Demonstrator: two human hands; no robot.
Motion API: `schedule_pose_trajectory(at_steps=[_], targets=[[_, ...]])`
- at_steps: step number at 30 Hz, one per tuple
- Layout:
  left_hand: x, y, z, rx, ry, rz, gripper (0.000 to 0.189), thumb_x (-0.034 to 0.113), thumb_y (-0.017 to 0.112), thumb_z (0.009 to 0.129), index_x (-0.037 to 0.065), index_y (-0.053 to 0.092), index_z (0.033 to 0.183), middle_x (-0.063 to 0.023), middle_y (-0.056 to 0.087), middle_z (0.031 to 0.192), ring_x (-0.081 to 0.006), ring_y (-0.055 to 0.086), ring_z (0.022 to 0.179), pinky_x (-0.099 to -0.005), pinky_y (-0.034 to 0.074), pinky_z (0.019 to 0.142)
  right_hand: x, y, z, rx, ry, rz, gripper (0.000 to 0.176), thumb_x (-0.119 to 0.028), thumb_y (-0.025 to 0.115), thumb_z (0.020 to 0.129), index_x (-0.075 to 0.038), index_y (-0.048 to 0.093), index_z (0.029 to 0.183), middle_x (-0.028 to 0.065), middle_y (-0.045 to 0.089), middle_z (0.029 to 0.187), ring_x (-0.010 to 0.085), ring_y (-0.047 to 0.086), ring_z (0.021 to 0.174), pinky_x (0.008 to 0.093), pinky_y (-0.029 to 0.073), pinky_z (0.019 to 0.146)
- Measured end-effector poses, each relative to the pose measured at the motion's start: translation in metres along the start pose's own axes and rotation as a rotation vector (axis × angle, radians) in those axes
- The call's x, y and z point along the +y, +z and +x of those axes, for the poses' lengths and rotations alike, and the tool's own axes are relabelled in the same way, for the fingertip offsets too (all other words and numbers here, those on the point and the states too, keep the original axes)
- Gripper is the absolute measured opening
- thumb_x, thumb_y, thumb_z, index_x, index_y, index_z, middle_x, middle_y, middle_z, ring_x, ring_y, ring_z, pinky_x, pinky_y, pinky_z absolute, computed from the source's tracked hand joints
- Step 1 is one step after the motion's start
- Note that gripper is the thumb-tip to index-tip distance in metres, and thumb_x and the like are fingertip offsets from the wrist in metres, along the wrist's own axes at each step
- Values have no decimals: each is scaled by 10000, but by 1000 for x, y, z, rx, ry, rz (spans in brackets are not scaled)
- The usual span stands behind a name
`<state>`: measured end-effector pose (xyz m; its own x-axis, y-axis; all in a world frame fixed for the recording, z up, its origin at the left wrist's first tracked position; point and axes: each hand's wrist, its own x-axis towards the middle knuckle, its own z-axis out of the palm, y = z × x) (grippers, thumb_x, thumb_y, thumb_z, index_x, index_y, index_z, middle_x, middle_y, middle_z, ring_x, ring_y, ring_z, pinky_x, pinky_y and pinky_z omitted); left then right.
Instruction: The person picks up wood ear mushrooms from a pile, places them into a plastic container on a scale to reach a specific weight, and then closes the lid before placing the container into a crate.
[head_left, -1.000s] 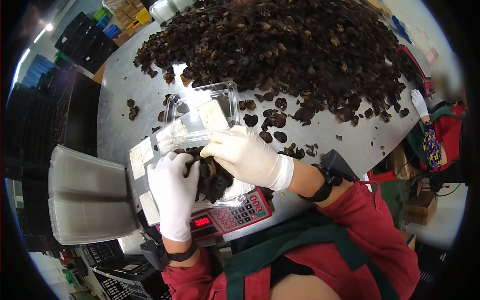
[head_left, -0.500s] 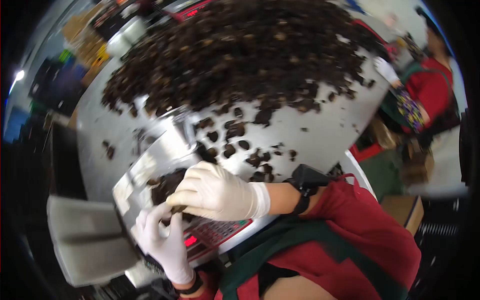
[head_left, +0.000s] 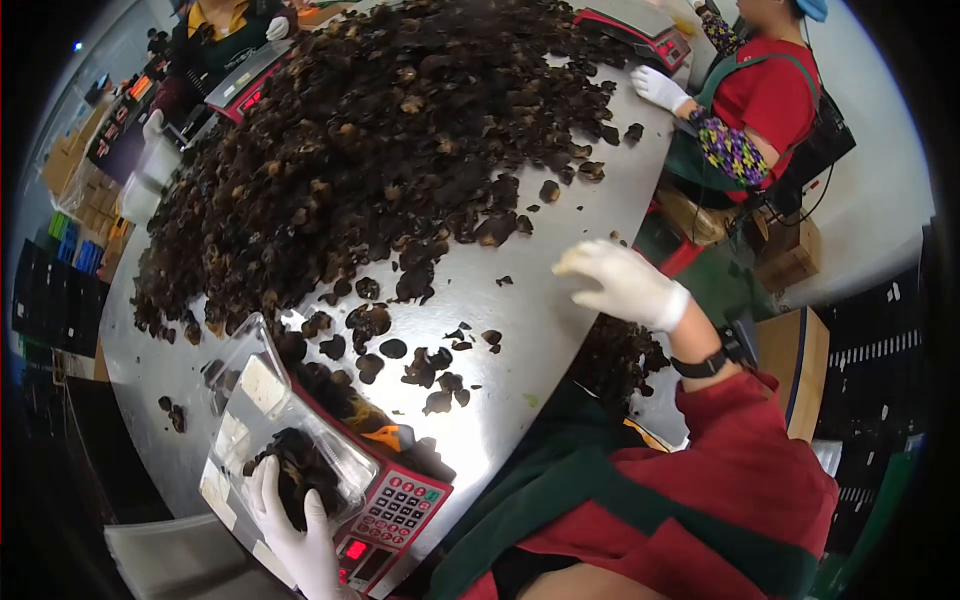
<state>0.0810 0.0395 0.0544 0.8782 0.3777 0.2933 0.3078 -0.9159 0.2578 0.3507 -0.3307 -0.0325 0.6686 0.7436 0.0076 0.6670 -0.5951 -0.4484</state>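
My left hand (head_left: 296, 530), in a white glove, rests with thumb and fingers apart against a small heap of dark dried pieces (head_left: 295, 468) in a clear plastic container on a red scale (head_left: 405, 512). The scale has a keypad and a lit red display. My right hand (head_left: 625, 283), also gloved, hovers over the table's right side, its fingers spread and nothing visible in them. A large pile of dark brown dried pieces (head_left: 400, 130) covers the far part of the metal table (head_left: 540, 330). Loose pieces (head_left: 425, 368) lie between the pile and the scale.
A co-worker in red (head_left: 775, 95) sits at the right, one gloved hand on the table edge. Another person (head_left: 225, 30) is at the far left. Two more scales (head_left: 250, 80) (head_left: 640, 28) stand beside the pile. Cardboard boxes (head_left: 790, 255) and grey bins (head_left: 190, 555) are nearby.
My right hand has left the container and moved right, over the table, its fingers opening. My left hand has lowered onto the heap on the scale. The camera view has shifted.
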Motion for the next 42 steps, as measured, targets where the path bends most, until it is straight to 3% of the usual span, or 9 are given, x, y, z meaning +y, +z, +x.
schedule_pose_trajectory(at_steps=[4,8,14,17,18,23,31,36,42], targets=[[-7,10,-11,47,-118,62,338,177,681,913,40,654,1221,-173,651,1200,-339,599,1112,-404,472,986,9,25,69,261,42,-181,622,-126,700,780,-147,524,1376,122,543,1328,312,571,1144,423,497,961],[-12,13,-20,77,-201,132,334,180,661,936,-15,644,1206,-208,662,1169,-367,615,1085,-414,470,987,0,59,134,187,-10,-187,566,-62,608,836,-152,516,1387,121,508,1392,323,568,1161,407,536,929],[-18,8,-27,129,-306,-71,277,128,533,1009,-52,649,1184,-235,662,1163,-347,630,1069,-406,477,977,28,87,146,415,-59,40,328,-37,586,854,-95,678,1164,97,646,1172,278,627,1055,393,548,846],[-25,3,-18,152,-273,-116,229,30,542,981,-41,662,1163,-230,674,1139,-331,653,1031,-393,499,938,24,73,129,432,87,832,279,-61,629,876,-67,689,1148,40,702,1051,148,664,889,304,537,784],[-28,3,-15,149,-251,-113,219,1,576,956,-36,668,1152,-222,685,1113,-321,669,1003,-382,519,906,14,48,121,239,372,1066,262,-69,642,914,-77,690,1171,6,681,1089,74,613,896,257,519,749],[-39,8,-7,194,-348,27,171,-4,687,876,-20,708,1045,-170,725,967,-277,707,852,-353,557,794,32,55,119,240,335,1595,296,-81,642,950,-31,643,1242,-22,657,1068,57,590,918,247,501,789],[-45,10,-12,328,-318,79,75,20,751,828,-5,727,895,-122,730,844,-241,698,754,-339,555,732,27,75,133,208,279,1640,243,-71,614,964,-26,640,1202,42,681,1048,109,635,934,269,514,793],[-48,13,-14,381,-317,-9,64,15,747,828,-4,725,885,-120,719,816,-237,683,726,-331,546,712,11,78,139,99,283,1928,223,-221,575,1005,-42,642,1120,32,674,933,105,580,690,238,475,577],[-46,5,-12,354,-311,79,62,13,736,841,-7,716,896,-130,715,842,-249,678,743,-332,545,715,-16,78,172,161,317,1261,282,-287,659,927,-41,702,1058,-17,613,688,94,525,550,254,396,460]])
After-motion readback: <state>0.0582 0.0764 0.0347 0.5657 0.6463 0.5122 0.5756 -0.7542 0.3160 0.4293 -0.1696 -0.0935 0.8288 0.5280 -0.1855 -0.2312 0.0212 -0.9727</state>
